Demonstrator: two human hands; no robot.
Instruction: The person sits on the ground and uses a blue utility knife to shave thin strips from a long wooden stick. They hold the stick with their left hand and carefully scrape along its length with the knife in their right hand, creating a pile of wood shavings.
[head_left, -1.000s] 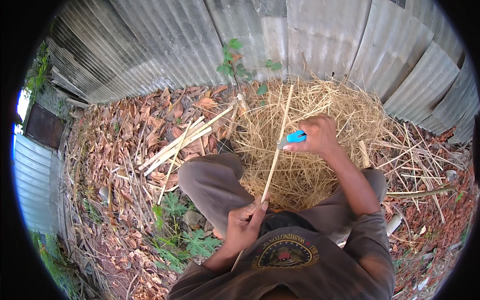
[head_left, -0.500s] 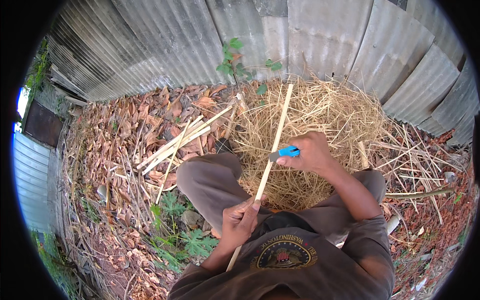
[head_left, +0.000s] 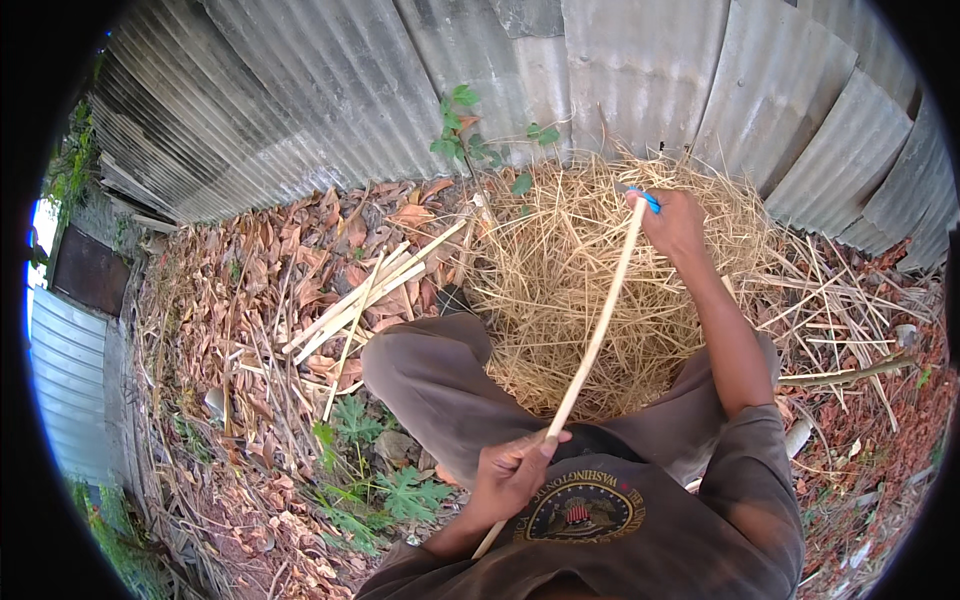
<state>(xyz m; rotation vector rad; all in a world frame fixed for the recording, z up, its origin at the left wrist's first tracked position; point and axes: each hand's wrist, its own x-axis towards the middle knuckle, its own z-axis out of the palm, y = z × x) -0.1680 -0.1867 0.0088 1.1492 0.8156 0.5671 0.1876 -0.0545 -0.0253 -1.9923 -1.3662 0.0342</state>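
A long pale wooden strip slants from near my shirt up to the far side of the straw. My left hand is closed around its lower part, close to my lap. Out at the strip's far end, my right hand grips a blue-handled knife. Its grey blade pokes out past the tip of the strip, at the strip's edge. The fingers of that hand partly cover the handle. The strip bows slightly between the two hands.
Straw-like shavings are heaped between my bent legs. Several cut strips lie on dry leaves at the left. Corrugated metal sheets form a wall ahead. Green plants grow beside my left knee, and a thin stick lies at the right.
My right hand and the knife have moved away from me along the strip to its far end. The strip's far end has swung right; my left hand has shifted slightly right and nearer.
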